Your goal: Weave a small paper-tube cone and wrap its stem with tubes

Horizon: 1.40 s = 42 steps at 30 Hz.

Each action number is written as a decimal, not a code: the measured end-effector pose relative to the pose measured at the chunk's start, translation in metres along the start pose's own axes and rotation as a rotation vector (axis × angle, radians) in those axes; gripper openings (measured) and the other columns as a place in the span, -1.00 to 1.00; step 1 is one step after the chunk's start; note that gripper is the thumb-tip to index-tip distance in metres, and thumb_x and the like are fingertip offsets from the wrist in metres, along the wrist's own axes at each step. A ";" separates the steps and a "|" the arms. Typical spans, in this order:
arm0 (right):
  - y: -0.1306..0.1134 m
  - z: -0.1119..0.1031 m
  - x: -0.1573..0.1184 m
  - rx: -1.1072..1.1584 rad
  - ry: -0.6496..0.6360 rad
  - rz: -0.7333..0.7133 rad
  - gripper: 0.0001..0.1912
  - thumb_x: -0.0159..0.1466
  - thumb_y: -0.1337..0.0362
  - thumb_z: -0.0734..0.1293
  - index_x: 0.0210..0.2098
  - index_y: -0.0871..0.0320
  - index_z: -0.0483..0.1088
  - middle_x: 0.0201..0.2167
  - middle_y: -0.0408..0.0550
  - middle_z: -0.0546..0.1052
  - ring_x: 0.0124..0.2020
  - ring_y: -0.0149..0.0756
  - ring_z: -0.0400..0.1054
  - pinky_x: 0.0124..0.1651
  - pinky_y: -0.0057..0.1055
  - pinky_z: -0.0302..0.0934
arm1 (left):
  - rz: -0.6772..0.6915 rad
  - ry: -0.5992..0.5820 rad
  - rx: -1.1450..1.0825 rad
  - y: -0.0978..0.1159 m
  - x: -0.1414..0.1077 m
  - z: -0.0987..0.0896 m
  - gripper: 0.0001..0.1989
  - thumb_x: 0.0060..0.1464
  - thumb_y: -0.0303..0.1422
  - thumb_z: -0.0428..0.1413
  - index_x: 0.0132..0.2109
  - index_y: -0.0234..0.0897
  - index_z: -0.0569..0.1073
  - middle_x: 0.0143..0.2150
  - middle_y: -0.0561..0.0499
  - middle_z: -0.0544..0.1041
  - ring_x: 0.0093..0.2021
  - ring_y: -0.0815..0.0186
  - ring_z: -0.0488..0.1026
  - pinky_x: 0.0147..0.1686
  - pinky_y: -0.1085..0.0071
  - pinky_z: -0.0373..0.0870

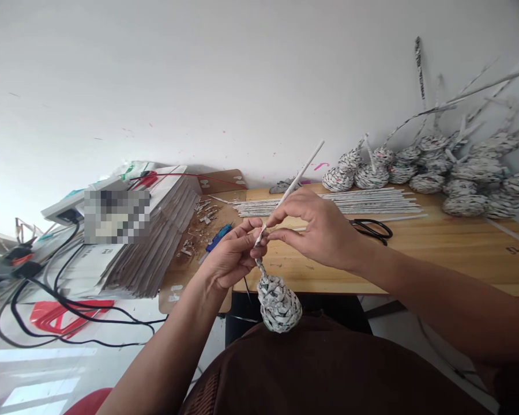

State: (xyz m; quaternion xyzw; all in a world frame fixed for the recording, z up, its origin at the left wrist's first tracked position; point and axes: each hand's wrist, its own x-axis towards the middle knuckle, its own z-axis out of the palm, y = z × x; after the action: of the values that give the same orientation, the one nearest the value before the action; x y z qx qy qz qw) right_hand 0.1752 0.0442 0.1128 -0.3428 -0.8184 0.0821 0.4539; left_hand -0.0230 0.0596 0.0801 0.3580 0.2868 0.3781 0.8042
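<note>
A round ball woven from newspaper strips (pixel 279 304) hangs below my hands at the table's front edge. Its thin twisted stem rises into my left hand (pixel 237 252), whose fingers are closed around it. My right hand (pixel 318 227) pinches near the stem's top end, thumb and forefinger close to my left fingertips. A white rolled paper stick (pixel 301 173) slants up and right from behind my right hand; its lower end meets the stem between the fingers.
Paper sticks (pixel 363 202) lie across the wooden table (pixel 450 259), with black-handled scissors (pixel 374 229) nearby. Several woven balls (pixel 462 173) are piled back right. A blue cutter (pixel 219 236) and paper scraps lie left, beside stacked paper (pixel 151 248) and black cables (pixel 69 302).
</note>
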 end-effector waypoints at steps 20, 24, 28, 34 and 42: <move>0.009 -0.013 0.009 0.038 -0.299 -0.244 -0.70 0.32 0.36 0.34 0.04 0.15 0.46 -0.17 -0.01 0.59 -0.13 -0.27 0.39 -0.02 -0.32 0.22 | 0.033 -0.028 0.039 -0.002 -0.003 0.002 -0.77 0.00 -0.48 0.27 -0.16 -0.36 0.46 -0.44 0.04 0.39 -0.59 0.60 0.21 -0.65 0.73 0.07; 0.010 -0.009 0.007 0.024 -0.226 -0.319 -0.75 0.30 0.36 0.35 -0.02 0.11 0.49 -0.25 -0.05 0.59 -0.17 -0.28 0.38 -0.04 -0.32 0.25 | 0.012 -0.057 0.037 -0.003 -0.003 0.001 -0.77 -0.01 -0.49 0.28 -0.19 -0.35 0.44 -0.44 0.04 0.39 -0.59 0.59 0.22 -0.68 0.74 -0.03; 0.015 0.004 0.003 -0.003 -0.147 -0.393 -0.87 0.33 0.38 0.30 -0.22 0.15 0.52 -0.35 -0.04 0.54 -0.24 -0.28 0.36 -0.08 -0.30 0.27 | 0.010 -0.079 0.036 -0.004 -0.003 0.007 -0.77 -0.05 -0.51 0.30 -0.29 -0.33 0.38 -0.45 0.06 0.38 -0.60 0.60 0.20 -0.69 0.74 -0.03; 0.003 -0.014 0.008 0.140 -0.183 -0.269 -0.84 0.33 0.34 0.33 -0.11 0.14 0.50 -0.28 -0.06 0.57 -0.21 -0.30 0.40 -0.10 -0.31 0.28 | 0.037 -0.064 0.079 -0.003 -0.005 0.006 -0.75 0.00 -0.47 0.28 -0.21 -0.31 0.38 -0.44 0.06 0.39 -0.58 0.59 0.23 -0.65 0.74 0.01; -0.006 -0.043 -0.004 0.200 0.100 0.101 -0.92 0.22 0.22 0.45 -0.35 0.09 0.57 -0.43 -0.13 0.57 -0.46 -0.37 0.33 -0.43 -0.35 0.19 | 0.292 0.097 0.209 0.001 -0.011 0.005 -0.71 0.02 -0.39 0.30 -0.12 -0.28 0.41 -0.37 0.05 0.46 -0.41 0.44 0.46 -0.51 0.61 0.34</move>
State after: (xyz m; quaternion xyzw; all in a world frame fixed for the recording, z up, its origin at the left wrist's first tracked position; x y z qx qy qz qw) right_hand 0.2081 0.0294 0.1375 -0.3401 -0.7642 0.1689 0.5213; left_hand -0.0254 0.0494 0.0857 0.4587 0.3076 0.4757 0.6846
